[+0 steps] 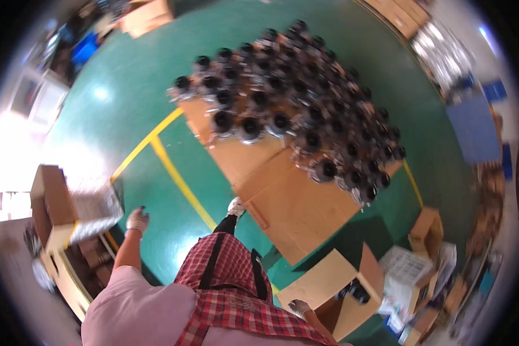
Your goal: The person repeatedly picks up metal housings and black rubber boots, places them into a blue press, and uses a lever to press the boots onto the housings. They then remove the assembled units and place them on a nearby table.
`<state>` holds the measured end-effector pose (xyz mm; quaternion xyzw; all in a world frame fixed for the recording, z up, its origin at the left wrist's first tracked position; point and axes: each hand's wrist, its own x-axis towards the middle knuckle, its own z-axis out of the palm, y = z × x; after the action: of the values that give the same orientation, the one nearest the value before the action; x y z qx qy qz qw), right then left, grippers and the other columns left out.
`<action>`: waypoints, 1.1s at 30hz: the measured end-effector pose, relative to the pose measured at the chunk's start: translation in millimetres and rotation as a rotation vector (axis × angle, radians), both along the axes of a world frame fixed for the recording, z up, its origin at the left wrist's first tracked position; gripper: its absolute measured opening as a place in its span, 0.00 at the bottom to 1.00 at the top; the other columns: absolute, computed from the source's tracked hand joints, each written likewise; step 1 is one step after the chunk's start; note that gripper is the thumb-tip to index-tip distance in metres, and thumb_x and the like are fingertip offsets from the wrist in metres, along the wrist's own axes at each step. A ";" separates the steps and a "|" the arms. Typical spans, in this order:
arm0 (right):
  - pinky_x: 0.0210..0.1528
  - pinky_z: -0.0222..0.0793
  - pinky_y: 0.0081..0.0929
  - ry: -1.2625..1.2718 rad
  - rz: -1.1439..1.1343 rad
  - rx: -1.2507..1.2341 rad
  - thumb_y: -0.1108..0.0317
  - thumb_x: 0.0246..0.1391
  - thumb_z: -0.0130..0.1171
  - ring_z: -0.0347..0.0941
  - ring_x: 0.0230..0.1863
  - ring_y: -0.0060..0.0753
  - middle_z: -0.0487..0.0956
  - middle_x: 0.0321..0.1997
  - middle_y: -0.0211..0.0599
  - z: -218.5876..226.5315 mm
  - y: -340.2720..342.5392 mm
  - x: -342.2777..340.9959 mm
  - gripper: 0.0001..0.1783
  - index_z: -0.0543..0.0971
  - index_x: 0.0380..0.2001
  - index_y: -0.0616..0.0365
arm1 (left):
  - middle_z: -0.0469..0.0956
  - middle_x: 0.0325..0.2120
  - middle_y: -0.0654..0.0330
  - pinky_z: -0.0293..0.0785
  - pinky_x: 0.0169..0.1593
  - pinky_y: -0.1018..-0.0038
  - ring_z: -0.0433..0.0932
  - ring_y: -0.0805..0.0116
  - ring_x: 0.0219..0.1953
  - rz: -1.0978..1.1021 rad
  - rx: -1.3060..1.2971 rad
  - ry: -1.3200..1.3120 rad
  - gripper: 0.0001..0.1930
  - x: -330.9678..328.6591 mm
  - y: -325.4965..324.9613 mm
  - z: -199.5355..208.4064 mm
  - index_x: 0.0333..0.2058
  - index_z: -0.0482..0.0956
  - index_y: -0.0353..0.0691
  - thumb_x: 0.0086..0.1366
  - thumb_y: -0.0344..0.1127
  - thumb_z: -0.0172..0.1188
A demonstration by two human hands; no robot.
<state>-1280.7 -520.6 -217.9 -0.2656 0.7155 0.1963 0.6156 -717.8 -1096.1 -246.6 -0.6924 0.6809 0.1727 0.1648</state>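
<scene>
My left hand [137, 221], in a pale glove with dark fingertips, hangs out to the left above the green floor. Its fingers look loosely apart, and nothing shows in them. My right hand [299, 307], gloved too, is closed on the near flap edge of an open cardboard box [320, 279] at the lower right. Inside that box lie black items [357, 292] whose kind I cannot make out. Ahead, many upright items with round black tops [279, 122] and shiny, clear-looking lower parts stand close together on flattened cardboard [294, 202].
Yellow lines [181, 183] cross the floor. At the left are an open carton [52, 199] and a shelf-like unit [69, 282]. More cartons [425, 230] and plastic-wrapped goods [406, 268] crowd the right side. My shoe [235, 206] is beside the cardboard's edge.
</scene>
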 end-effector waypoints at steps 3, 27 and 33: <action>0.61 0.71 0.45 0.035 0.423 -0.058 0.46 0.62 0.51 0.75 0.59 0.53 0.79 0.57 0.50 -25.0 -4.3 -65.6 0.26 0.79 0.53 0.52 | 0.82 0.45 0.49 0.78 0.52 0.58 0.81 0.46 0.47 0.516 -0.267 0.023 0.16 132.9 156.0 93.5 0.50 0.78 0.46 0.67 0.44 0.59; 0.56 0.72 0.51 -0.232 1.528 -0.879 0.52 0.64 0.47 0.76 0.53 0.64 0.80 0.51 0.58 33.6 -59.3 558.6 0.23 0.82 0.45 0.59 | 0.82 0.35 0.44 0.76 0.48 0.57 0.80 0.43 0.42 1.924 -0.638 0.076 0.22 135.1 1115.5 198.6 0.34 0.82 0.39 0.70 0.54 0.54; 0.54 0.72 0.45 -1.227 1.477 -0.882 0.57 0.65 0.53 0.78 0.50 0.56 0.77 0.59 0.54 240.4 224.4 827.9 0.35 0.57 0.73 0.45 | 0.72 0.61 0.42 0.68 0.65 0.60 0.71 0.43 0.63 2.608 -0.111 0.104 0.30 3.5 1294.2 167.5 0.63 0.69 0.37 0.65 0.44 0.55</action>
<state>-452.8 -296.2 22.4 -0.8891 -0.0498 0.0767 0.4486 -714.4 198.1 -79.2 -0.8372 -0.4759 0.2024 -0.1780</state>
